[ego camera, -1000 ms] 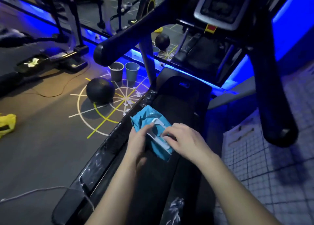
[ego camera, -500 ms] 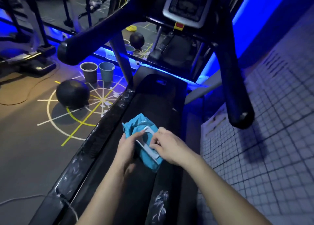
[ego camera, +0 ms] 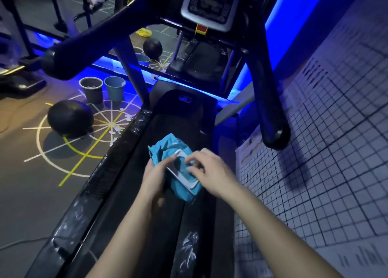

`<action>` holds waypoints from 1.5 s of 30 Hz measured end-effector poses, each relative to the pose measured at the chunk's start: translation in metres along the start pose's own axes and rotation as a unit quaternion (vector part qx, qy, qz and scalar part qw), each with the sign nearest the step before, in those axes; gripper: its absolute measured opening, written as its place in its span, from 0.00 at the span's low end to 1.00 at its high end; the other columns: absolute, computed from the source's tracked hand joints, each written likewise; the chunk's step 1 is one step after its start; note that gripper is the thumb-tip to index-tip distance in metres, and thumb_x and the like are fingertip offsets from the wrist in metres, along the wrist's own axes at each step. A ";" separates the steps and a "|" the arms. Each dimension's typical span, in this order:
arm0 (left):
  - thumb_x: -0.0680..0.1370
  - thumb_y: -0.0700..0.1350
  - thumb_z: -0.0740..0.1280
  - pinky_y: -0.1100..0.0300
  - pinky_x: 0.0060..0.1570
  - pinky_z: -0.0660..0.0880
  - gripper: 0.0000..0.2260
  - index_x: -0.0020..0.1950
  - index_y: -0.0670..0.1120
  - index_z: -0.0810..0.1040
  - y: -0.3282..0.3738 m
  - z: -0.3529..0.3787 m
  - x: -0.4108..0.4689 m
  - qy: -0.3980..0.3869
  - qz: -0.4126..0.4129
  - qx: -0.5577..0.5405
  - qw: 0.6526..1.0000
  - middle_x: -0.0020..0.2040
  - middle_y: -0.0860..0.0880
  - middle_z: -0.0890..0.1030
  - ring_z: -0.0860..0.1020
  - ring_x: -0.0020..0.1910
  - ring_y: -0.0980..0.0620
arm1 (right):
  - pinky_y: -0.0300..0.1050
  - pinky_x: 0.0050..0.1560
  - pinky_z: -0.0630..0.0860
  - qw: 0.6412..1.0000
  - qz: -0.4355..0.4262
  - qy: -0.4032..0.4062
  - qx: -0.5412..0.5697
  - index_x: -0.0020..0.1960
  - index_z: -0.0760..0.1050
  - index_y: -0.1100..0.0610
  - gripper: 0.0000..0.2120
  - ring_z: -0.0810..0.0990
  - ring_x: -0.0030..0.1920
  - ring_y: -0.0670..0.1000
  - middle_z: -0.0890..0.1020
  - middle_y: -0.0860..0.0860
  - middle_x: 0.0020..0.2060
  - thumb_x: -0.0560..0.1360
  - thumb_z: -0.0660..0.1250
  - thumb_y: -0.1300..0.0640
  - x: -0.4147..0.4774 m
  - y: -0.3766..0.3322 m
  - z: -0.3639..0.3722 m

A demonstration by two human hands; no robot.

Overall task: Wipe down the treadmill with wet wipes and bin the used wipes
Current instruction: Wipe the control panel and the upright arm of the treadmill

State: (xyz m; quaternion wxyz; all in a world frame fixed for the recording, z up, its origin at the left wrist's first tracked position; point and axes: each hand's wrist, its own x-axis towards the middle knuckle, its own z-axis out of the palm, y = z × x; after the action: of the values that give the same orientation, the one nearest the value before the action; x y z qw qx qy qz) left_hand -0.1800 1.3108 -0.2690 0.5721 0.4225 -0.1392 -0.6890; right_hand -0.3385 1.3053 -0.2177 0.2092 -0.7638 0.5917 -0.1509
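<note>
Black rubber treadmill belt (ego camera: 180, 122) bearing a crumpled teal plastic wet-wipes pack (ego camera: 161, 151) with a white lid frame.

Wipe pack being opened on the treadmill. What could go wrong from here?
1. The left hand grips only one side of the wet wipe pack while the right hand pinches at its opening; the pack may lift or give several wipes at once.
2. The grey bin and blue bin stand on the floor past the left side rail; a tossed wipe may miss.

Over treadmill belt (ego camera: 178, 120), blue wipes pack (ego camera: 181, 191) in left hand (ego camera: 156, 175), under right hand (ego camera: 212, 172).
</note>
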 end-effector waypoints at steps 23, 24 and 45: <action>0.78 0.36 0.73 0.58 0.41 0.82 0.15 0.64 0.40 0.80 0.009 -0.013 -0.007 -0.010 0.057 0.093 0.994 0.57 0.39 0.87 0.86 0.46 0.49 | 0.44 0.49 0.70 0.982 -0.107 -0.081 -0.136 0.50 0.75 0.50 0.03 0.70 0.52 0.46 0.70 0.44 0.48 0.79 0.67 0.51 -0.012 -0.021 0.000; 0.78 0.35 0.73 0.57 0.42 0.82 0.15 0.64 0.40 0.80 0.008 -0.007 -0.008 -0.016 0.047 0.083 0.995 0.56 0.39 0.87 0.86 0.46 0.48 | 0.43 0.50 0.70 0.981 -0.116 -0.091 -0.126 0.49 0.74 0.50 0.03 0.69 0.51 0.45 0.70 0.43 0.47 0.79 0.67 0.52 -0.014 -0.016 -0.007; 0.79 0.37 0.74 0.65 0.34 0.79 0.17 0.67 0.40 0.78 -0.006 0.023 -0.017 -0.031 0.067 0.138 0.988 0.57 0.39 0.86 0.87 0.41 0.55 | 0.42 0.45 0.80 0.989 0.146 0.020 -0.003 0.49 0.83 0.45 0.04 0.82 0.42 0.43 0.86 0.42 0.42 0.74 0.74 0.51 -0.030 -0.009 -0.017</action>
State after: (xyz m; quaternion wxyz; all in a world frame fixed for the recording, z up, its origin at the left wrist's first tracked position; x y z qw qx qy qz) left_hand -0.2010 1.3213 -0.2517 0.5491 0.4650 -0.2788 -0.6361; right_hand -0.3467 1.3340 -0.1975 0.2146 -0.6668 0.7014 -0.1319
